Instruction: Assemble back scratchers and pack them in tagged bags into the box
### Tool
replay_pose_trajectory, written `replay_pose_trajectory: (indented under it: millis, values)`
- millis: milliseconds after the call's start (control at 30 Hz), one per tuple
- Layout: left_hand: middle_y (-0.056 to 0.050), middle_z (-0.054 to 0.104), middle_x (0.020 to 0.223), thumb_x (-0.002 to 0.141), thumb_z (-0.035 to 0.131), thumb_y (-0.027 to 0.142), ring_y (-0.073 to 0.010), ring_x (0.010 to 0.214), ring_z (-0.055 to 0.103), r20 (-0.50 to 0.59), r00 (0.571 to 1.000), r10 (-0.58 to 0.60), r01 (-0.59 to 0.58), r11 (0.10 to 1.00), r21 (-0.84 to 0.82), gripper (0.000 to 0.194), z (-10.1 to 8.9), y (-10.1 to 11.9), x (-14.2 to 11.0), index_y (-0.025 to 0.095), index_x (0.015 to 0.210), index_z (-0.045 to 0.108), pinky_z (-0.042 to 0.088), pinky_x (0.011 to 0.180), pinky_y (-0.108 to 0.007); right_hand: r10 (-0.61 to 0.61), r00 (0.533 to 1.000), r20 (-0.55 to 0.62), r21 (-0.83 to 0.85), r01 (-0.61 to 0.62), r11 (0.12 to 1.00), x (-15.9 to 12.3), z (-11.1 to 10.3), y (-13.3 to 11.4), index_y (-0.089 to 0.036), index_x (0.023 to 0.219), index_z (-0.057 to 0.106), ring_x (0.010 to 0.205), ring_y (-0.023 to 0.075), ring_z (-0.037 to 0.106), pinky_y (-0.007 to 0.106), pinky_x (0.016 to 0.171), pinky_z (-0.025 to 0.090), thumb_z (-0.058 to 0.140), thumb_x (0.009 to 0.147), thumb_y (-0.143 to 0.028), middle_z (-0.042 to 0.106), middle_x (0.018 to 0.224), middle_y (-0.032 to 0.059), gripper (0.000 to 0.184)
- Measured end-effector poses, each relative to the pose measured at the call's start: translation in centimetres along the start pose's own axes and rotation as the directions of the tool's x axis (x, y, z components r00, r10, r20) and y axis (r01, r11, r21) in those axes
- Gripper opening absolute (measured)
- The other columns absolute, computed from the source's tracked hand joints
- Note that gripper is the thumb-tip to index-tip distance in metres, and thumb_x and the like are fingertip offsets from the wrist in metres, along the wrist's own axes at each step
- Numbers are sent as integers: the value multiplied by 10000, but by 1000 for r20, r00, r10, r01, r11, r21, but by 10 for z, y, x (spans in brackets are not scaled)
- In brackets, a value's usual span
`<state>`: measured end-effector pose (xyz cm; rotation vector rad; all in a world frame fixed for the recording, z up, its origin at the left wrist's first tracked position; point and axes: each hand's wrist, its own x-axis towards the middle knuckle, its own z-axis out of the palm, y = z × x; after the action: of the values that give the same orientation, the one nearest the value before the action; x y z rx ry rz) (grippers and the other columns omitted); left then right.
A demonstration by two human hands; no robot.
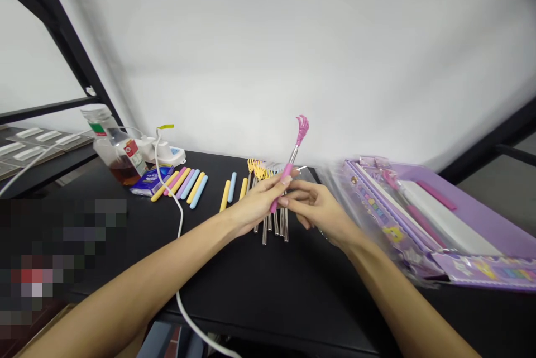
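My left hand [262,201] is closed around the pink handle of a back scratcher [302,130], its thumb lying along the handle. The scratcher is tilted slightly right, with its claw-shaped head up and a short metal shaft showing. My right hand [322,210] has curled fingers, with the thumb and fingertips at the same handle near its lower end. Behind and below my hands lie several metal rods [264,229] with yellow claw heads [258,170]; paler heads beside them are partly hidden. Left of them are loose yellow and blue handle sleeves [231,187].
More coloured sleeves [184,184] lie in a row beside a purple packet [151,180], a bottle of brown liquid [121,151] and a power strip [178,155]. A white cable [181,224] crosses the black table [251,285]. At right lies a purple box [460,179] with plastic-wrapped contents.
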<state>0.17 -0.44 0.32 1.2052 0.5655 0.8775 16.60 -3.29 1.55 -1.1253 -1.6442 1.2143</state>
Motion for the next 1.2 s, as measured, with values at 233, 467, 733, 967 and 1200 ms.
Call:
replay_pose_trajectory:
  millis: [233,467,733,967,1200]
  values:
    - [-145,573,1413,941,652,404,-279,1155,647,76,996,56,-57,998,9,358,5,6,-3,204,1231,713,594,904,-401,6,1000,25,77,-8,997,0,8,4,-180,1113,687,409,62,461,221,382,317,774,798,-376,712,780,16,382]
    - [-148,578,1386,922,666,413,-251,1206,619,-218,942,254,-238,966,100,413,-17,16,6,179,1258,613,558,979,-396,-35,998,-45,140,41,989,-5,-5,-10,-189,1118,665,663,151,608,273,590,457,717,829,-350,709,797,37,335]
    - [-93,747,1042,795,775,258,-209,1002,710,-302,890,341,-282,933,223,437,-38,6,16,156,1207,671,552,965,-354,117,992,-42,212,-105,972,-7,-27,-10,-205,1171,622,676,164,561,293,622,436,633,893,-353,607,734,9,316]
    - [-36,700,846,884,679,359,-176,697,718,-312,849,427,-273,859,432,373,-44,8,14,192,1215,640,610,621,-290,120,988,-99,87,-112,990,-10,-43,-14,-235,1102,606,486,76,212,228,447,149,629,897,-583,305,621,-83,405]
    - [-92,712,1041,902,594,217,-142,750,705,-309,867,391,-231,865,445,246,-41,10,14,145,1107,708,643,695,-293,58,998,-10,-196,-59,979,-19,-68,-16,-194,996,669,535,90,363,245,495,267,632,896,-590,502,643,-28,411]
